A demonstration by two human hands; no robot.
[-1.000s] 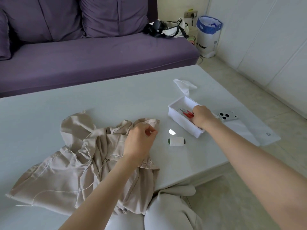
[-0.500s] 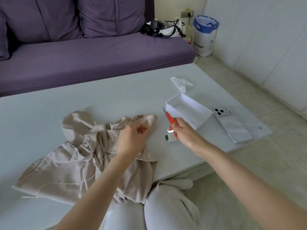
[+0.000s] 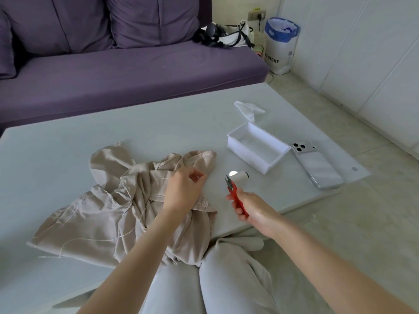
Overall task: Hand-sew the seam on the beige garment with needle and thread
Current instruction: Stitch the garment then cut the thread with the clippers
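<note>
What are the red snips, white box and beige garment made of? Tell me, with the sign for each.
Red snips: glossy red handle, likely plastic; dark blades look metal. White box: probably matte plastic or card, stiff thin walls. Beige garment: soft woven cloth, slight sheen, limp folds, stitched hems.

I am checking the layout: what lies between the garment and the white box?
In the head view, a white thread spool lies on the table between the garment and the box. The red snips in the right hand point toward it.

You'll see a purple sofa [image 3: 136,71] across the top, a white box [image 3: 244,154] and phone [image 3: 317,165] centre-right, and a lined bag [image 3: 280,46] upper right.
</note>
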